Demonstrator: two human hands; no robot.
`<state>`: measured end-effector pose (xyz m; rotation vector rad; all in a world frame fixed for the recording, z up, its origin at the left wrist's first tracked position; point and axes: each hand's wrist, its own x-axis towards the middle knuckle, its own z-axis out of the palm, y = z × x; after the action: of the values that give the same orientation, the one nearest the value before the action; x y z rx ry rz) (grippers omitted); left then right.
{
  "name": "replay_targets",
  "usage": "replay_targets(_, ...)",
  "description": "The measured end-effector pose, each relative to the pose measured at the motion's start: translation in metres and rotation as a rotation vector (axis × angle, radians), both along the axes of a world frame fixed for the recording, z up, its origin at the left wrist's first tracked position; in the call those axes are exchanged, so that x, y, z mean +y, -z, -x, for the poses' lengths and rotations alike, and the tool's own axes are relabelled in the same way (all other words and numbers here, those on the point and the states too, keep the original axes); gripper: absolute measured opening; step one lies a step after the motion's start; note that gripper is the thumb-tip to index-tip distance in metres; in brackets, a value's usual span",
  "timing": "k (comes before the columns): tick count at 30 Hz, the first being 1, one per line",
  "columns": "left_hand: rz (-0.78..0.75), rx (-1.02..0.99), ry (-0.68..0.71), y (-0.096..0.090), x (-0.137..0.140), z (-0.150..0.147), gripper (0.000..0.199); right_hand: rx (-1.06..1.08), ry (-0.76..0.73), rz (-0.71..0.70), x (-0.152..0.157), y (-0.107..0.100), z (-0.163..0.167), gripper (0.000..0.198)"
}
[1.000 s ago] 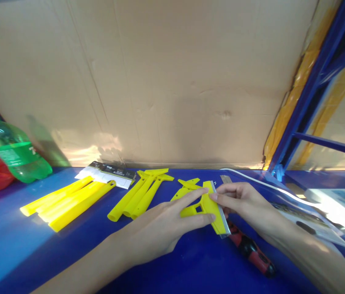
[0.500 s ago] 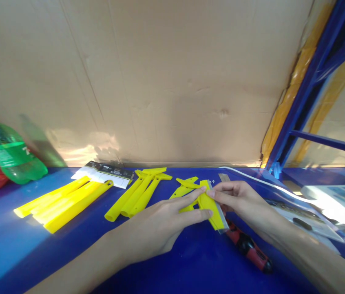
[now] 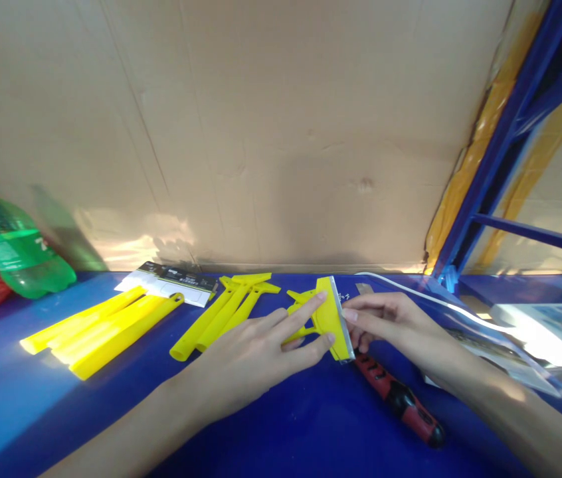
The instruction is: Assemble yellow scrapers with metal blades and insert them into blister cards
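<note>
A yellow scraper head [image 3: 331,318] with a silver blade strip [image 3: 343,317] along its right edge lies under my left hand [image 3: 266,358]. The left fingers and thumb hold the yellow head. My right hand [image 3: 385,322] is closed at the strip, its thumb against the outer edge; its curled fingertips are partly hidden. Left of the head, more yellow plastic [image 3: 297,315] shows between the left fingers. A red and black tool handle [image 3: 400,399] lies below the right hand, its far end hidden.
Several yellow T-shaped scraper handles [image 3: 214,318] and yellow tubes [image 3: 116,332] lie left on the blue table [image 3: 305,425]. Printed packaging [image 3: 171,282] is behind the tubes. A green bottle [image 3: 16,245] stands far left; a white cable [image 3: 425,295] runs right. Cardboard [image 3: 271,133] forms the back.
The scraper head has turned more upright and shifted slightly left. Its strip shows narrower beyond the yellow edge. My right thumb has moved from its upper part to its outer edge.
</note>
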<state>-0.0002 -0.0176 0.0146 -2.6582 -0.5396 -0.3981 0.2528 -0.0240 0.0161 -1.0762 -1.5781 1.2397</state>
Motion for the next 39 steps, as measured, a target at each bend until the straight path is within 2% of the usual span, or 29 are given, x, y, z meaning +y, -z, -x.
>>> replay_targets(2,-0.055,0.007,0.003,0.000,-0.001,-0.001,0.046,-0.007,0.014,-0.004,-0.001,-0.001,0.001,0.043)
replay_targets(5,-0.072,0.035,0.002,0.004,-0.002,0.001,0.043,-0.094,0.135,-0.082,0.004,0.001,-0.005,0.041)
replay_targets(8,0.096,-0.063,-0.009,0.006,-0.003,0.002,0.048,-0.414,0.296,-0.279,0.013,0.009,-0.019,0.028)
replay_targets(10,0.373,-0.272,-0.030,0.006,-0.003,0.000,0.047,-0.711,0.352,-0.362,0.018,0.015,-0.029,0.023)
replay_targets(11,0.566,-0.413,-0.044,0.006,-0.003,-0.002,0.042,-0.786,0.354,-0.371,0.020,0.017,-0.033,0.022)
replay_targets(13,1.044,-0.706,-0.065,0.005,-0.002,-0.006,0.030,-0.859,0.320,-0.361,0.021,0.020,-0.037,0.020)
replay_targets(15,1.544,-0.932,-0.057,0.008,0.001,-0.010,0.036,-0.872,0.265,-0.353,0.020,0.019,-0.037,0.017)
replay_targets(17,1.836,-1.082,0.038,0.016,0.006,-0.011,0.051,-0.887,0.219,-0.365,0.019,0.018,-0.034,0.016)
replay_targets(19,1.981,-1.192,0.072,0.025,0.010,-0.011,0.061,-0.901,0.176,-0.398,0.017,0.018,-0.031,0.018)
replay_targets(22,2.069,-1.228,0.059,0.037,0.015,-0.012,0.059,-0.937,0.094,-0.425,0.016,0.019,-0.026,0.021)
replay_targets(25,2.079,-1.238,0.059,0.041,0.016,-0.012,0.055,-0.980,0.048,-0.409,0.014,0.018,-0.024,0.025)
replay_targets(32,2.104,-1.255,0.086,0.038,0.012,-0.011,0.056,-1.045,0.084,-0.389,0.011,0.017,-0.028,0.031)
replay_targets(35,2.129,-1.207,0.088,0.035,0.010,-0.010,0.056,-0.908,0.096,-0.417,0.013,0.018,-0.030,0.027)
replay_targets(39,2.120,-1.205,0.098,0.034,0.008,-0.010,0.056,-0.485,0.152,-0.349,0.011,0.012,-0.022,0.015)
